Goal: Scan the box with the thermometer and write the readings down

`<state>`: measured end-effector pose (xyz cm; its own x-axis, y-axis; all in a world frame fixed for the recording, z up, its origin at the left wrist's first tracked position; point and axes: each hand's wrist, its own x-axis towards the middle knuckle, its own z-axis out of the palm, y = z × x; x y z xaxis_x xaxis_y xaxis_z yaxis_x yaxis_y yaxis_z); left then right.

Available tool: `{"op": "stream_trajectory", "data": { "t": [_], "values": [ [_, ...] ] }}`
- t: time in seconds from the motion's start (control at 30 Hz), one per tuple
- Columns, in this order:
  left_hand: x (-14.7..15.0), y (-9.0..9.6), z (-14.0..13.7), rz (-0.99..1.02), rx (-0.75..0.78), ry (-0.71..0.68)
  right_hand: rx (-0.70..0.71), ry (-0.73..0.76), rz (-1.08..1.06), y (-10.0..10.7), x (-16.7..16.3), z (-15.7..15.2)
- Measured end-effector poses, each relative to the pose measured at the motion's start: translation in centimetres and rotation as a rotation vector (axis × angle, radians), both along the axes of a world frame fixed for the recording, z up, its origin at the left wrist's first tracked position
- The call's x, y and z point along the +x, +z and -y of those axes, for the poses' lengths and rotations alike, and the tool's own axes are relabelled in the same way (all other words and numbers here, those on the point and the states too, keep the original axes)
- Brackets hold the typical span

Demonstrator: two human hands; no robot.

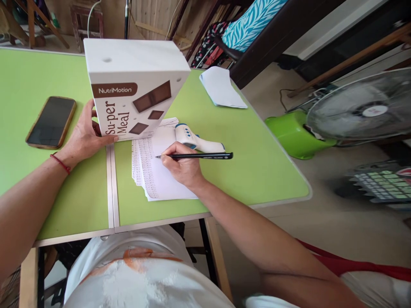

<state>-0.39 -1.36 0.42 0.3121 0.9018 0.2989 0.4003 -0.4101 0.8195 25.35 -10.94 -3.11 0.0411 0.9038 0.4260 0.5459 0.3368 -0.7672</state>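
Note:
My left hand (86, 132) is closed on the lower left edge of a white box (138, 55) printed "NutriMotion Su-per Meal", its thumb on the front. The box stands tilted on the table, over the top of some papers. In my right hand (184, 167) is a black pen (208, 155), pinched with its tip at the paper. Beneath that hand lies a stack of paper sheets (170, 184) with rows of small handwriting down the left side. A white and blue infrared thermometer (199, 139) rests just beyond the right hand, partly on the sheets.
A phone (51, 122) lies left of the box on the green folding table (257, 171), whose metal seam (112, 188) runs beside the papers. More folded paper (223, 87) is at the far right edge. A fan (369, 109) and a green stool (289, 134) stand right of the table.

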Motion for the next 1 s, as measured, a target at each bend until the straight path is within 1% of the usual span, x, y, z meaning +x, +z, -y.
{"op": "stream_trajectory", "data": {
  "t": [0.27, 0.33, 0.43, 0.5, 0.57, 0.6, 0.63, 0.73, 0.77, 0.83, 0.87, 0.93, 1.0],
  "values": [
    [0.0, -0.1, 0.0, -0.003, -0.012, 0.010, 0.000, 0.009, 0.039, -0.2, 0.1, 0.1],
    [0.0, 0.0, 0.0, -0.010, -0.003, 0.007, 0.040, 0.006, 0.032, -0.2, 0.1, 0.2],
    [0.0, -0.1, 0.0, -0.009, 0.010, -0.004, 0.147, 0.023, 0.031, 0.1, 0.1, 0.3],
    [-0.1, -0.2, -0.1, -0.007, 0.005, -0.007, 0.248, 0.053, 0.106, 0.6, 0.6, 0.3],
    [-0.1, -0.3, 0.0, -0.010, -0.008, 0.000, 0.329, 0.098, 0.274, 1.1, 1.4, 0.3],
    [-0.2, -0.4, 0.0, -0.015, -0.009, 0.005, 0.344, 0.126, 0.389, 1.3, 1.8, 0.3],
    [-0.2, -0.4, 0.1, -0.021, -0.002, 0.008, 0.336, 0.156, 0.515, 1.5, 2.3, 0.4],
    [-0.2, -0.3, 0.2, -0.025, 0.056, 0.000, 0.245, 0.225, 0.871, 1.8, 3.4, 0.8],
    [-0.3, -0.4, 0.2, -0.016, 0.076, -0.003, 0.228, 0.236, 0.950, 1.9, 3.6, 1.0],
    [-0.3, -0.5, 0.1, 0.015, 0.098, -0.002, 0.222, 0.233, 1.030, 2.1, 3.8, 1.3],
    [-0.3, -0.7, 0.0, 0.039, 0.103, -0.006, 0.216, 0.198, 1.038, 2.3, 3.9, 1.3],
    [-0.3, -1.0, -0.3, 0.097, 0.105, -0.035, 0.163, 0.058, 1.022, 2.9, 4.2, 1.1],
    [-0.3, -1.3, -0.6, 0.153, 0.095, -0.078, 0.033, -0.114, 1.005, 3.5, 5.0, 0.6]
  ]
}}
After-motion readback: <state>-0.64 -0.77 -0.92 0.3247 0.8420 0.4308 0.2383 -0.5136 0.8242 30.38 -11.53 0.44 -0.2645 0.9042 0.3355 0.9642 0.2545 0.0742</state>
